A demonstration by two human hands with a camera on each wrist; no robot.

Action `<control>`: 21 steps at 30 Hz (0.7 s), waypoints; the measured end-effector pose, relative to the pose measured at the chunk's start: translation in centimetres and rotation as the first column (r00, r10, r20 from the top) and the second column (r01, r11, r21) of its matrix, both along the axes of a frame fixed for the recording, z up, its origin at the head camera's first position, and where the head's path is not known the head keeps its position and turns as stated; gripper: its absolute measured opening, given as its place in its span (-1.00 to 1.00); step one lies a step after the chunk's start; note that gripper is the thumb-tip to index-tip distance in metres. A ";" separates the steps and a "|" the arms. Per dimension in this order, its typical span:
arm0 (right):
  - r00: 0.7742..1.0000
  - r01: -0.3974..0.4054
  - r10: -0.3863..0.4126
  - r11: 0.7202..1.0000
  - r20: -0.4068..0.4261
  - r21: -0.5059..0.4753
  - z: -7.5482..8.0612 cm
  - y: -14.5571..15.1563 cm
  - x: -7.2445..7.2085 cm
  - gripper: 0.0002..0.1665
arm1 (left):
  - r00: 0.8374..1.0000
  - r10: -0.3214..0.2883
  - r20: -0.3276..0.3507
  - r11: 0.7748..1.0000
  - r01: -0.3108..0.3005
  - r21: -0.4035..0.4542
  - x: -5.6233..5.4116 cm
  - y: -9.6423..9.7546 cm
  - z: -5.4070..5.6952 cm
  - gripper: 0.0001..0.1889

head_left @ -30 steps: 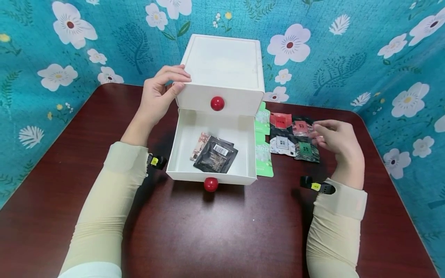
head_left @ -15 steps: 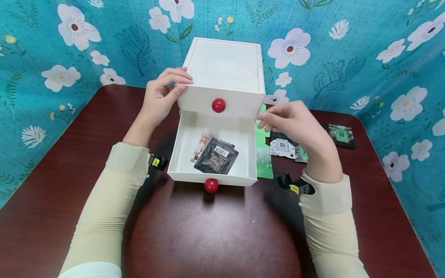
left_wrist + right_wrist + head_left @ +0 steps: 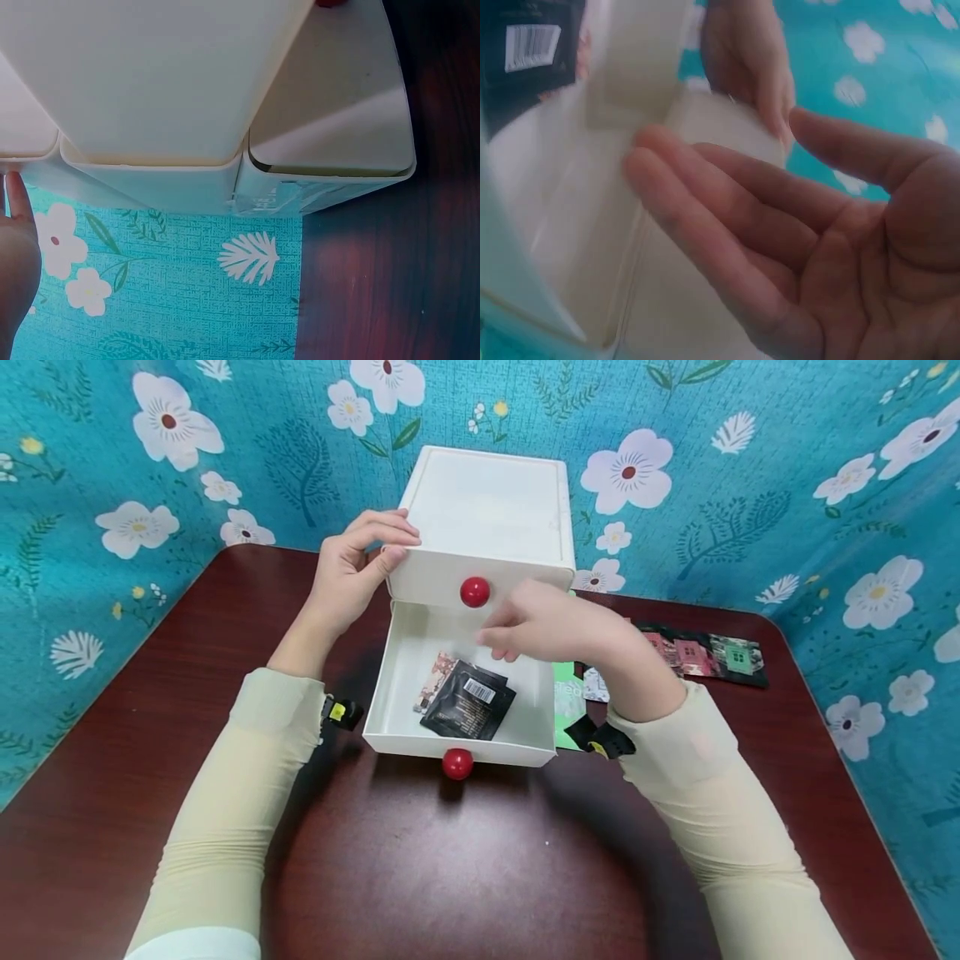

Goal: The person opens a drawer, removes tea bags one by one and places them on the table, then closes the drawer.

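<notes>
A white drawer cabinet [image 3: 487, 506] with red ball knobs stands on the table. Its lower drawer [image 3: 527, 675] is pulled out; several sachets lie inside, among them a black sachet with a barcode label [image 3: 468, 702]. My left hand [image 3: 352, 564] grips the cabinet's front left top corner, fingers over the top and thumb at the front edge. Over the rear right part of the drawer hovers my right hand [image 3: 547, 625], blurred in the head view. Seen from the right wrist, its fingers are loosely bent, thumb apart, with nothing between them.
Right of the cabinet, a green packet [image 3: 568, 697] lies on the dark table [image 3: 480, 860]. Beyond my right forearm are several flat sachets, including a red-labelled sachet [image 3: 692, 653] and a green-labelled sachet [image 3: 738, 656]. A flowered teal cloth [image 3: 315, 460] hangs behind.
My right hand has swept left from beside the sachets on the table to over the drawer. The left hand keeps its place on the cabinet, and the drawer stays out.
</notes>
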State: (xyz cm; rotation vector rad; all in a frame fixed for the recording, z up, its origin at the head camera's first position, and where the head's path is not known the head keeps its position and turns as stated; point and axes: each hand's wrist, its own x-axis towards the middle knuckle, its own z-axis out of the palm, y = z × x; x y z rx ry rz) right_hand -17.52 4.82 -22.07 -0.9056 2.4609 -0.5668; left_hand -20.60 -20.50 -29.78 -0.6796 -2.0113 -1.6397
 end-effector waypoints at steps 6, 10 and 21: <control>0.995 -0.097 0.087 0.968 0.055 0.231 -0.2 -2.9 -0.3 -0.67 | 1.000 0.008 0.012 1.000 -0.008 -0.002 0.2 0.1 0.1 -0.83; 0.991 -0.107 0.076 0.941 0.109 0.320 -0.4 -4.0 -0.6 -0.63 | 1.000 0.000 0.002 1.000 0.000 0.002 0.1 0.1 -0.1 -0.84; 0.979 -0.111 0.031 0.911 0.201 0.397 -1.6 -5.3 -1.1 -0.64 | 1.000 0.004 0.003 1.000 -0.004 0.007 0.1 0.1 -0.1 -0.84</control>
